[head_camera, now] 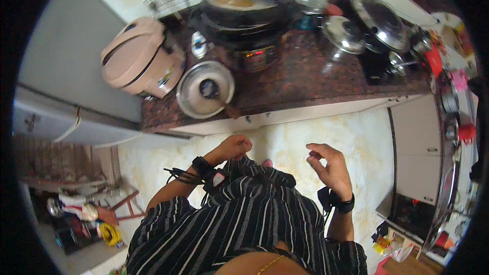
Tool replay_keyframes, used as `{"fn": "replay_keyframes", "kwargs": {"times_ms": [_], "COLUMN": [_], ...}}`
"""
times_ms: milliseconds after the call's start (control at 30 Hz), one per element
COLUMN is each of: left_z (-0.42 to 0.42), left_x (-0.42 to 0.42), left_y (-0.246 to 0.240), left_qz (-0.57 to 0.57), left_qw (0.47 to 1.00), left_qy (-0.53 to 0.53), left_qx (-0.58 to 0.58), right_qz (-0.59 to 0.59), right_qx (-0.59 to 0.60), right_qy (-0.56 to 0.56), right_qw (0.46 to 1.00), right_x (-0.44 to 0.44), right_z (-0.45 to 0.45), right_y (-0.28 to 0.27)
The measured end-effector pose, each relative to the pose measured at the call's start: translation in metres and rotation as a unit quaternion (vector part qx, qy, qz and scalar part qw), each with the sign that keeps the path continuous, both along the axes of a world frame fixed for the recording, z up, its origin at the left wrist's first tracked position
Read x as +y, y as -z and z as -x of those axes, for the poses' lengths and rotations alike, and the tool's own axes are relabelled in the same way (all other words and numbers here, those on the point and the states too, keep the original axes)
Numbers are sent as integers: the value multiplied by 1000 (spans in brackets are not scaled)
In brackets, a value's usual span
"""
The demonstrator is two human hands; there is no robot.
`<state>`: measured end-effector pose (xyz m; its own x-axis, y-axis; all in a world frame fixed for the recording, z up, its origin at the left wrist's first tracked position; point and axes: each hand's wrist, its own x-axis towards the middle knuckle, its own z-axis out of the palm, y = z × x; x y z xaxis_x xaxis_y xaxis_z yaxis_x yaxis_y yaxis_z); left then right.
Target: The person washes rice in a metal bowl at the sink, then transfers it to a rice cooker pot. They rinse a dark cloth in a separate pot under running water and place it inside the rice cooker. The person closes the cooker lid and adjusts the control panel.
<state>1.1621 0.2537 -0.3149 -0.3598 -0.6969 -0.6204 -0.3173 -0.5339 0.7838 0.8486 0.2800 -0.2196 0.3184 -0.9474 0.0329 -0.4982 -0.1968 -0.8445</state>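
Observation:
My left hand [235, 147] is held at the waist beside a fold of the striped garment [267, 214], its fingers curled together. I see no object in it; whether it pinches the cloth is unclear. On the other side my right hand [329, 165] hovers above the floor, thumb and fingers apart, holding nothing. Straps with dark devices circle both wrists. Ahead, a metal bowl [184, 101] stands near the counter edge, with a dark round utensil [209, 88] in it and a brown handle over its rim. Behind it is a black electric cooker [254, 55], its lid raised and red display lit.
A pink rice cooker [139, 59] stands on the speckled counter [305, 72] at left, beside a grey refrigerator [76, 42]. Lidded metal pots [344, 34] stand at right, near a large lidded pan [378, 19]. A wooden stool [130, 206] is behind at left.

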Motion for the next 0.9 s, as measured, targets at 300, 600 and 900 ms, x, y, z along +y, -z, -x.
{"fn": "replay_keyframes", "kwargs": {"times_ms": [300,600,900], "left_z": [132,282,282], "left_x": [-96,-205,-341], "left_y": [33,38,37], "left_qz": [-3,-14,325], "left_qw": [985,970,887], "left_qy": [157,202,-309], "left_qx": [77,133,112], "right_qz": [-23,-75,-103], "right_qx": [-12,63,-49], "right_qy": [106,179,215], "right_qw": [994,979,970], "right_x": [-15,-93,-145], "right_z": [72,191,262], "right_y": [21,7,35]}}
